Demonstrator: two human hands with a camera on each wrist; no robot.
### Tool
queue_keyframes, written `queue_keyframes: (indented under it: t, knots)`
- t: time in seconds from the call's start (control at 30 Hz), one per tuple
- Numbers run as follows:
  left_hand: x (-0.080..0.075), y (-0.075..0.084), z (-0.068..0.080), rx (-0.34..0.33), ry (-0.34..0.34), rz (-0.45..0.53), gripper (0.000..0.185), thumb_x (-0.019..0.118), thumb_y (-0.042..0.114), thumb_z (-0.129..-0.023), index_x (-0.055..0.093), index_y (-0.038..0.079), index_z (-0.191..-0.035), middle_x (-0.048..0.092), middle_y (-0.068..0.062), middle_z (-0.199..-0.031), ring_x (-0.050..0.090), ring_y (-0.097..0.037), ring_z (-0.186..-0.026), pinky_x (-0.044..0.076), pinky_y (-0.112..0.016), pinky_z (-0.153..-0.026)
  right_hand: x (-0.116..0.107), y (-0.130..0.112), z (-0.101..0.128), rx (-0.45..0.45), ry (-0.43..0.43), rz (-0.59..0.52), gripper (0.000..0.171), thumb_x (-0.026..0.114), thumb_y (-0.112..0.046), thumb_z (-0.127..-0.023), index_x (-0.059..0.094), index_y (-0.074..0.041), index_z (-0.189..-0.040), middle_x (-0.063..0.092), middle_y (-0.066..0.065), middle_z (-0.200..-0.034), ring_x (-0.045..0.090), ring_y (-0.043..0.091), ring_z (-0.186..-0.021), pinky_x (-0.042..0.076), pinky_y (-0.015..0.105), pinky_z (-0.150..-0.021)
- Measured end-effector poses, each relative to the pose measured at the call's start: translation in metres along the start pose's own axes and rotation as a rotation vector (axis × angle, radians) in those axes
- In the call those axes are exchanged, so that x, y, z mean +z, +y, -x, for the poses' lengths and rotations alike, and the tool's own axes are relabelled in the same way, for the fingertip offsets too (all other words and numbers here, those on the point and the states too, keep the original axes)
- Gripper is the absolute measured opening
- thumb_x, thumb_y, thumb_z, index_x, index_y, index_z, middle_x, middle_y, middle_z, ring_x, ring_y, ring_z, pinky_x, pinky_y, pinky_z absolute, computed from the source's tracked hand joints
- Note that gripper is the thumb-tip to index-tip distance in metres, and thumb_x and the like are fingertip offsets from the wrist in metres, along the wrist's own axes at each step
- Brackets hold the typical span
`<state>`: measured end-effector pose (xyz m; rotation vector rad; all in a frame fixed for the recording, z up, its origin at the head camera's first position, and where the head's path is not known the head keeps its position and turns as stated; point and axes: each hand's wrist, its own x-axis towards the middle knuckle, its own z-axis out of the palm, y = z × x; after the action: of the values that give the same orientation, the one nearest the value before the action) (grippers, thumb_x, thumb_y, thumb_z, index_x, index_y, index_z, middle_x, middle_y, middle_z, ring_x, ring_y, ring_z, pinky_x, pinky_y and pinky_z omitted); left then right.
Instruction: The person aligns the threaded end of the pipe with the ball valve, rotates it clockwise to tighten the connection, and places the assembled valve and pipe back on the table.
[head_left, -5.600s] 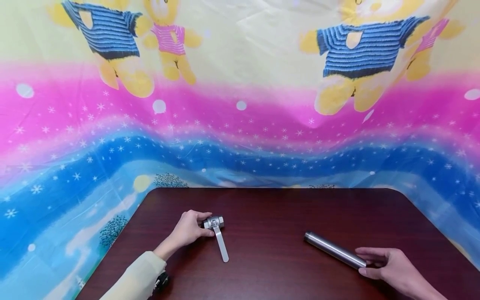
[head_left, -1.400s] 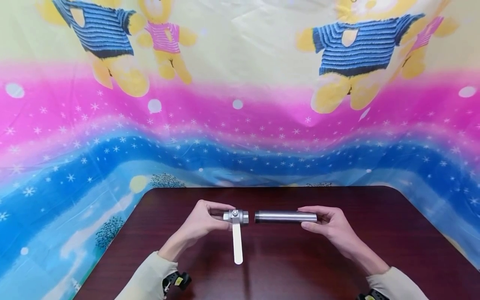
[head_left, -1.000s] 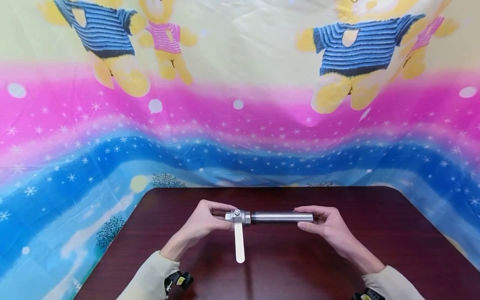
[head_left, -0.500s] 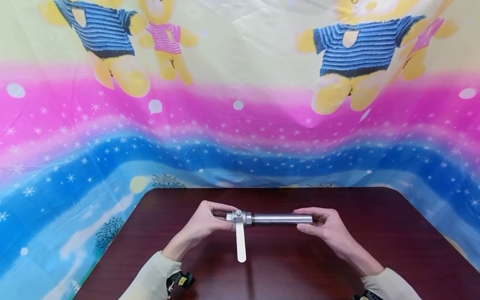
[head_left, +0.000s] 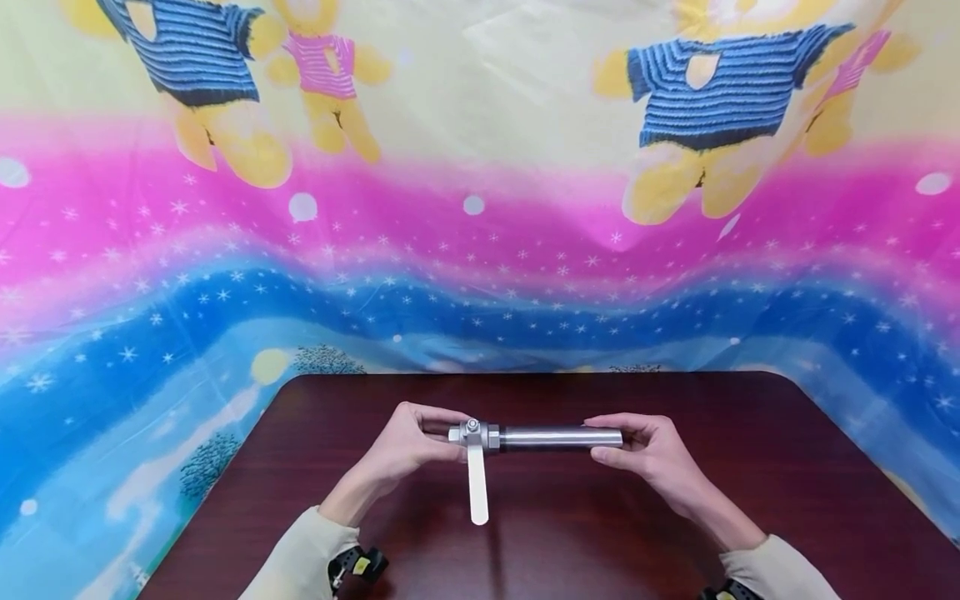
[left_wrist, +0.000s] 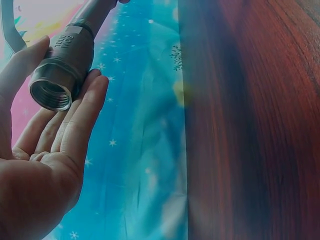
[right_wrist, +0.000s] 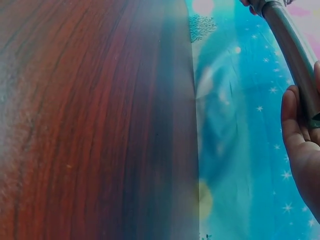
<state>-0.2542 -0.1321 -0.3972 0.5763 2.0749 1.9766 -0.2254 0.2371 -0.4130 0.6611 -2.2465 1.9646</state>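
Two sleeves are seen nearest, one at each wrist. Above the table (head_left: 787,467), one ball valve (head_left: 474,435) is gripped by the left hand (head_left: 408,442), thumb and fingers curled round its body; its open threaded end faces the palm, and its one flat lever (head_left: 477,492) hangs down just right of the fingers. One steel pipe (head_left: 561,437) is pinched at its right end by the right hand (head_left: 652,454), its far end meeting the valve. Behind the hands one printed cloth (head_left: 480,250) is hung, with four bears counted.
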Motion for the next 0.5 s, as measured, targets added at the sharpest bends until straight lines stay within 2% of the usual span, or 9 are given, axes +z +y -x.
queue_keyframes:
  t: [0.27,0.5]
  knots:
    - [-0.0015,-0.0029,-0.0006,-0.001,0.010,0.029,0.049,0.086,-0.003,-0.076,0.074,-0.008,-0.123,0.078,-0.019,-0.104,0.077,-0.025,-0.094,0.062,-0.036,-0.085,0.0020,-0.0060,-0.0037,0.013,-0.014,0.066,0.034,0.079,-0.001,-0.092,0.072,0.009,-0.123,0.076,0.015,-0.101,0.071,0.017,-0.079,0.061,0.029,-0.070]
    - [0.0036,-0.0040,-0.0031,0.002,0.041,0.057,0.049,0.086,-0.002,-0.077,0.073,-0.009,-0.123,0.078,-0.018,-0.102,0.076,-0.022,-0.094,0.062,-0.035,-0.086,0.0005,-0.0059,-0.0091,-0.005,-0.033,0.086,0.025,0.072,-0.006,-0.100,0.071,0.007,-0.121,0.068,0.017,-0.080,0.066,0.023,-0.067,0.057,0.031,-0.063]
